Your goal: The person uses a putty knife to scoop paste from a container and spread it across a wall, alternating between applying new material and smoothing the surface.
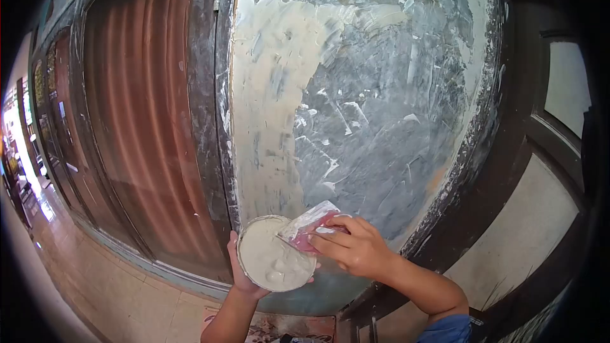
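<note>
My left hand point(246, 273) is wrapped round the side of a round bowl point(240, 255) filled with pale, creamy wall putty point(267, 257). Between the fingers of my right hand point(356, 248) is a pink putty scraper point(306, 237), its upper face smeared with white. One edge of the scraper dips into the putty at the bowl's right side. Behind the bowl stands a grey wall panel point(375, 127); a cream layer of putty point(264, 108) covers its left strip and part of its top. White streaks and dabs mark the bare grey middle.
To the left is a dark-framed window point(206, 89) with a reddish-brown curtain point(136, 108) behind the glass. A dark wooden door point(534, 146) with pale panels stands on the right. Tiled floor point(127, 286) runs along the lower left.
</note>
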